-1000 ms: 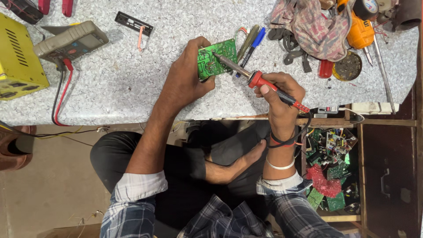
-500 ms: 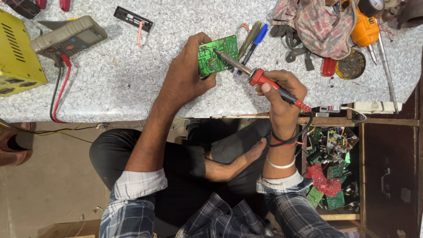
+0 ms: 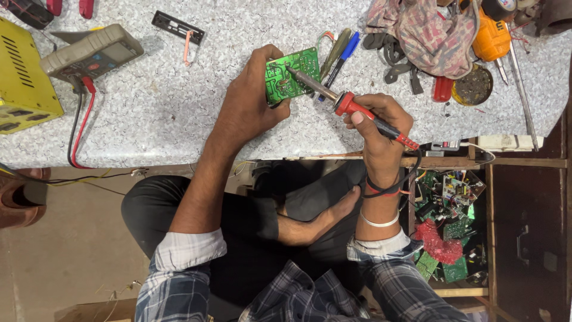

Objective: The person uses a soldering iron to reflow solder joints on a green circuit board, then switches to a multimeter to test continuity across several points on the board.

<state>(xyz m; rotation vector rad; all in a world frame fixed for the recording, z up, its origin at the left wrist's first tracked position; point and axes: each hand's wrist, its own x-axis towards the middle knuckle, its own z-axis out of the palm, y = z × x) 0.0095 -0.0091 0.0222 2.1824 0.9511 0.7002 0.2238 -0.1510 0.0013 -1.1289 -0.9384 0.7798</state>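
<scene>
Your speckled grey tabletop (image 3: 179,101) carried a yellow metal box (image 3: 21,77) at its far left edge, with a grey multimeter (image 3: 92,53) just beside it, red and black leads (image 3: 77,128) trailing toward you. A small black strip (image 3: 177,27) lay farther back. To the right sat pens (image 3: 339,53), a crumpled patterned cloth (image 3: 426,33), an orange tool (image 3: 491,39) and a round tin (image 3: 472,86).

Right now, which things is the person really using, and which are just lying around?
In use: green board, held by left hand; soldering iron, held by right hand.

Lying about: meter, yellow box, pens, cloth, round tin.
</scene>
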